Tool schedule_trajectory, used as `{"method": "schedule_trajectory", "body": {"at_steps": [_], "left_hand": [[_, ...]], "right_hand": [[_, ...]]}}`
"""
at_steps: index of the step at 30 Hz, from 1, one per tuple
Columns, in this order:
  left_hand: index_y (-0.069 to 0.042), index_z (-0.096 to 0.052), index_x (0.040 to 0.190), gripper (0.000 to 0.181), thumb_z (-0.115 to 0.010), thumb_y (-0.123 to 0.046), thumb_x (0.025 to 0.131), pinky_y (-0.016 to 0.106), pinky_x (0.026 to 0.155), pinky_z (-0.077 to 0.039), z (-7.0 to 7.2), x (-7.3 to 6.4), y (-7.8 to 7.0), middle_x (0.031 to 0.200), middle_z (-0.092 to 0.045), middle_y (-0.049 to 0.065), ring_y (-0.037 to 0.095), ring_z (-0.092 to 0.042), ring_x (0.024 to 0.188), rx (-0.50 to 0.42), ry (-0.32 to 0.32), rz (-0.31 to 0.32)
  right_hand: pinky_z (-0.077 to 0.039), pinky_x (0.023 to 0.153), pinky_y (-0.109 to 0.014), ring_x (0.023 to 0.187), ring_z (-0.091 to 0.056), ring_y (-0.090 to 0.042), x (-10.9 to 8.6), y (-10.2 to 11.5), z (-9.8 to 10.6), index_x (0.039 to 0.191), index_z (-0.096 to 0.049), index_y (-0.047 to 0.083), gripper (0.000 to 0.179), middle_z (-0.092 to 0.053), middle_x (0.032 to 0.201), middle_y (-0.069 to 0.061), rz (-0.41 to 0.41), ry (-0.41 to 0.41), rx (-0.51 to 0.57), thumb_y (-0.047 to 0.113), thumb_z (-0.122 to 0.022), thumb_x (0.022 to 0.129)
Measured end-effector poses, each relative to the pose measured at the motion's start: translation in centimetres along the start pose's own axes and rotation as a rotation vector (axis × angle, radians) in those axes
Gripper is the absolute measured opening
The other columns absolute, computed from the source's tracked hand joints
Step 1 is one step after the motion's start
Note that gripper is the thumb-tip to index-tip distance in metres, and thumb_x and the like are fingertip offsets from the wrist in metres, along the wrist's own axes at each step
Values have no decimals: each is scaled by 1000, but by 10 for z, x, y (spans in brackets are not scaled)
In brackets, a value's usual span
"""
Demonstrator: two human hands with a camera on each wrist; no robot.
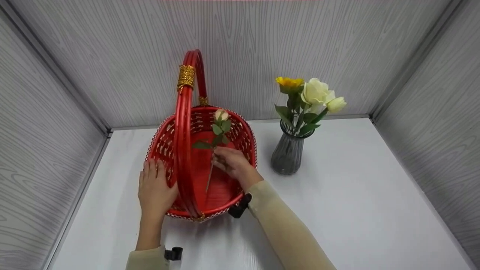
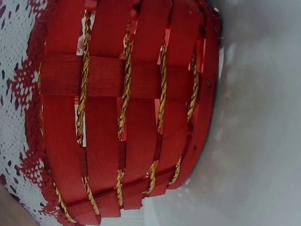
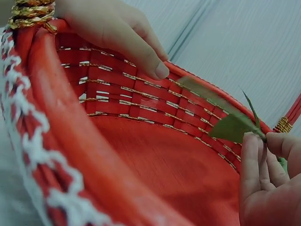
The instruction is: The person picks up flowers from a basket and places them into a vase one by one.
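Observation:
In the head view, a small pale pink rose [image 1: 221, 115] with green leaves stands slightly tilted over the inside of a red woven basket [image 1: 251, 150]. The right hand [image 1: 233, 165] pinches its thin stem [image 1: 209, 180] just below the leaves; the right wrist view shows thumb and fingertips meeting on the stem beside a leaf [image 3: 230, 127]. The left hand [image 1: 154, 189] rests over the basket's left rim with straight fingers, its thumb partly behind the handle [image 1: 183, 146]. Gold cord runs through the basket wall [image 2: 108, 117] in the left wrist view.
Right of the basket stands a grey ribbed glass vase [image 1: 287, 157] holding a yellow flower [image 1: 289, 83], a cream rose [image 1: 315, 92] and a pale bud [image 1: 336, 104]. The white table [image 1: 356, 195] is enclosed by grey wood-patterned panels [image 1: 240, 33]. The tall basket handle arches upward.

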State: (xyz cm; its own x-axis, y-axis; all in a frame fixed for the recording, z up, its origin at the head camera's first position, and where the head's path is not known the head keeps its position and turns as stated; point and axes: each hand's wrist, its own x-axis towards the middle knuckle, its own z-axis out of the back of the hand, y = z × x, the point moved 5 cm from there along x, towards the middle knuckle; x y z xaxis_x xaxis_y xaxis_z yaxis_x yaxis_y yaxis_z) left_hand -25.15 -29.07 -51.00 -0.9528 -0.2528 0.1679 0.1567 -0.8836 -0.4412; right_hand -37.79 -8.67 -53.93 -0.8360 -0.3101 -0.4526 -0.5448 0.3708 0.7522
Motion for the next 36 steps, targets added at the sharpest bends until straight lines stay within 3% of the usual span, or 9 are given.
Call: {"method": "schedule_trajectory", "body": {"at_steps": [3,9,16,21,30,36], "left_hand": [[6,-29,153,83,-61,-40,92,59,122,-7,0,0,0,161,-18,29,43,-9,152,-7,-2,-1],[7,-31,152,83,-65,-37,89,59,122,-9,-1,-1,2,160,-21,30,44,-11,152,-11,-6,-2],[8,-32,151,85,-69,-30,84,60,122,-11,0,-1,2,160,-21,30,45,-14,151,-5,-38,-10],[10,-28,152,85,-62,-37,90,58,123,-8,-2,0,0,160,-17,31,46,-12,151,-2,-45,-9],[11,-24,152,86,-59,-40,92,55,123,-7,-5,2,2,161,-15,32,46,-8,151,23,-24,-1],[11,-23,153,87,-59,-42,93,54,124,-6,-6,3,3,161,-15,31,44,-8,152,-3,-17,3]], "right_hand": [[-60,79,-29,75,-65,-15,-2,2,-1,117,-66,0,24,-67,86,-5,43,-15,-33,4,-65,94],[-60,74,-28,75,-64,-15,-7,4,-4,121,-65,-1,28,-65,91,-7,131,-1,-69,4,-66,93],[-60,68,-27,73,-65,-15,-18,13,1,119,-64,-2,25,-66,85,-6,169,34,-20,4,-63,95],[-60,69,-27,72,-66,-15,-33,29,5,116,-64,-2,21,-66,87,-6,214,36,-3,2,-62,95],[-59,68,-28,71,-63,-15,-69,58,14,100,-65,4,7,-63,85,-5,375,85,-151,4,-61,94],[-58,66,-28,72,-62,-16,-91,74,30,98,-65,4,5,-62,87,-7,452,40,-220,3,-62,93]]}}
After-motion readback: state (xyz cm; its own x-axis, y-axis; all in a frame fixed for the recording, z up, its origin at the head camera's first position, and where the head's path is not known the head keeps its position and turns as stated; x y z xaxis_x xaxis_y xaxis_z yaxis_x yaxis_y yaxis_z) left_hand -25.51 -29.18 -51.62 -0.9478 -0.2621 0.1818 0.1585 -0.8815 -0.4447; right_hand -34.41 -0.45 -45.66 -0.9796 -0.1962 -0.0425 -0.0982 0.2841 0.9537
